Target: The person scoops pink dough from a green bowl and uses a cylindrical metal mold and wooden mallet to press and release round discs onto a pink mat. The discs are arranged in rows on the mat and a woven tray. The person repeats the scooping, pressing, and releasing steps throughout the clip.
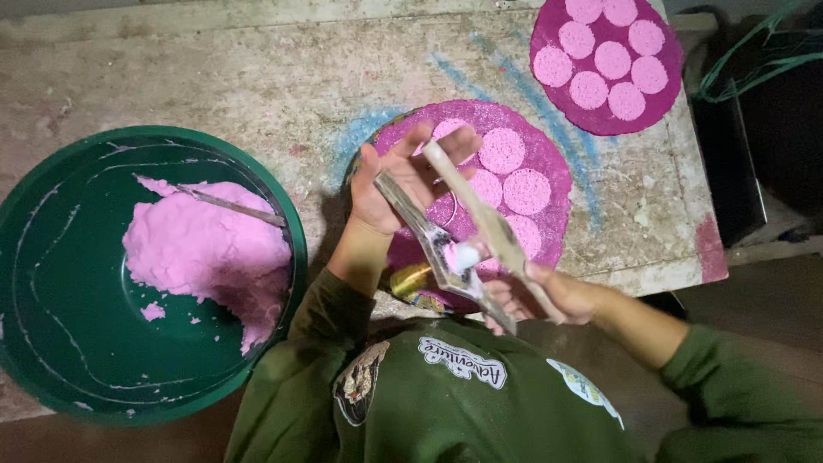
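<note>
**Two hands, a scissor-like mould, pink paste**

Nearest the camera, the right hand (549, 296) was closed around the handles of a wooden two-armed mould tool (467, 231), its fingers wrapped under the sticks near the front edge of the desk (257, 86). The tool's two arms crossed like scissors, and a small lump of pale pink paste (463, 255) sat at the crossing (whether it was pressed into a ring there could not be told). Just beyond, the left hand (403, 176) was spread wide, palm up, its fingers touching the upper ends of the tool's arms.

Under both hands lay a round magenta tray (549, 154) carrying pink discs (526, 190). Toward the left edge of the desk stood a large green basin (51, 283) holding a mound of pink paste (206, 249), with a thin stick (231, 206) lying on top of it. At the far right corner rested a second magenta tray (669, 94), filled with round pink discs.
</note>
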